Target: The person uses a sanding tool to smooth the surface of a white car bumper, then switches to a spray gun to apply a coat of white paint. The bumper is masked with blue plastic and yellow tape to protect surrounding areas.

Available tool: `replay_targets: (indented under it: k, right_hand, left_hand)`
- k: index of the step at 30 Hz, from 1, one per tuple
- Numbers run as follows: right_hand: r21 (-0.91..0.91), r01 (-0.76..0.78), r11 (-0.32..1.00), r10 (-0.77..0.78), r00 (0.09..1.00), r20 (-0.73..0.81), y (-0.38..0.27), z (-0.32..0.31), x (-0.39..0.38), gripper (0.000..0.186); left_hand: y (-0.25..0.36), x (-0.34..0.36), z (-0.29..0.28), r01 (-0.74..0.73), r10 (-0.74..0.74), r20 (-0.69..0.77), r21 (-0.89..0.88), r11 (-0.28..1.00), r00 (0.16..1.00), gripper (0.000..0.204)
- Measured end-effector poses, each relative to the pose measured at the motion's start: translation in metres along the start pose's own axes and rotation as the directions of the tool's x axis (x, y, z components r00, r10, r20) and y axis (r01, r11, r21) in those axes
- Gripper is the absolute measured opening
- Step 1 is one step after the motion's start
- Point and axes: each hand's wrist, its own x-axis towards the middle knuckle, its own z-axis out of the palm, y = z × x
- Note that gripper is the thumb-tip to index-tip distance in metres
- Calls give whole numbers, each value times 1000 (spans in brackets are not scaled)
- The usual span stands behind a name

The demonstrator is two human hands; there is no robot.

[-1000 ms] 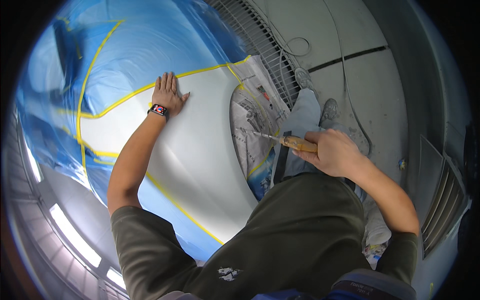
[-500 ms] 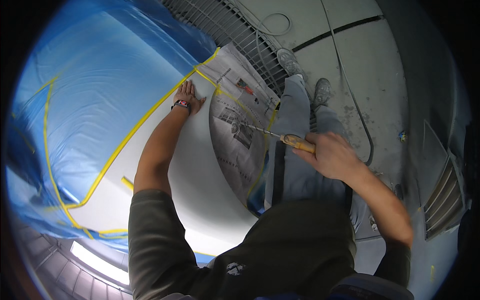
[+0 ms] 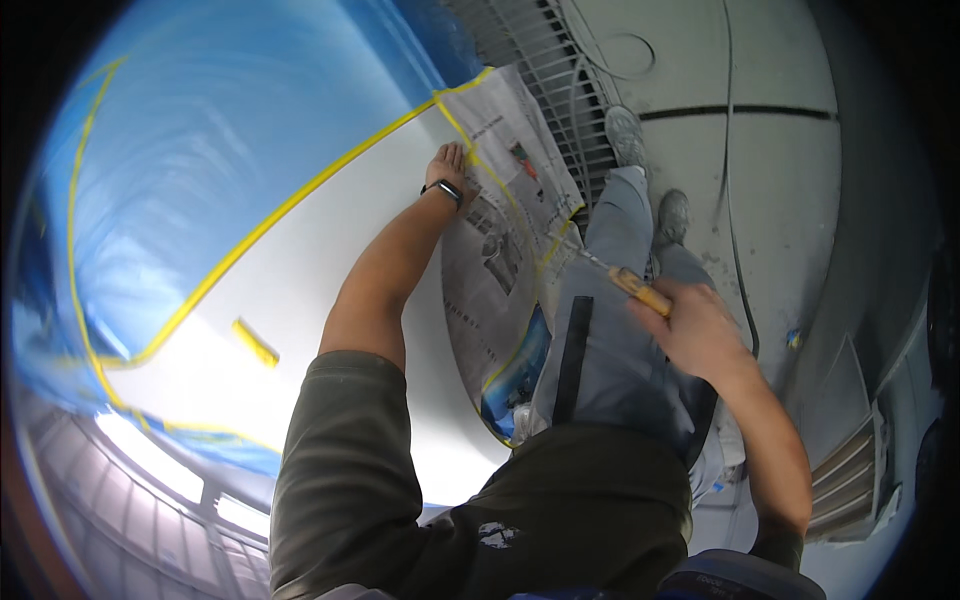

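Note:
My left hand lies with its fingers stretched out at the edge of a white vehicle panel, beside the wheel arch; a dark watch is on its wrist. Newspaper covers the arch opening, held along its borders by yellow tape. In my right hand is a screwdriver-like tool with a yellowish handle and a thin metal shaft. The shaft points toward the newspaper's right border, above my leg; its tip is blurred, so I cannot tell whether it touches anything.
Blue masking film covers the bodywork at the left. A short yellow tape piece sits on the panel. Floor grating lies beyond the newspaper. A hose runs across the concrete floor, and a slatted vent is at right.
My left hand has slid across the panel to the newspaper's edge. My right hand still holds the tool, its tip now nearer the paper's right border. The whole view has shifted.

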Motion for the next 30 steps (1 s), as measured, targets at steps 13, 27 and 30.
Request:
replay_targets:
  k: [13, 27, 30]
  right_hand:
    - [-195, 219, 956, -195, 972, 134, 17, -10, -163, 49]
    - [-188, 370, 910, -344, 926, 157, 90, 32, -248, 50]
    - [-160, 355, 921, -345, 935, 83, 82, 23, -245, 51]
  left_hand:
    - [66, -293, 52, 278, -329, -272, -207, 938, 904, 91]
    - [140, -424, 106, 28, -201, -449, -362, 932, 870, 82]
    - [49, -418, 83, 247, -391, -513, -327, 912, 764, 81]
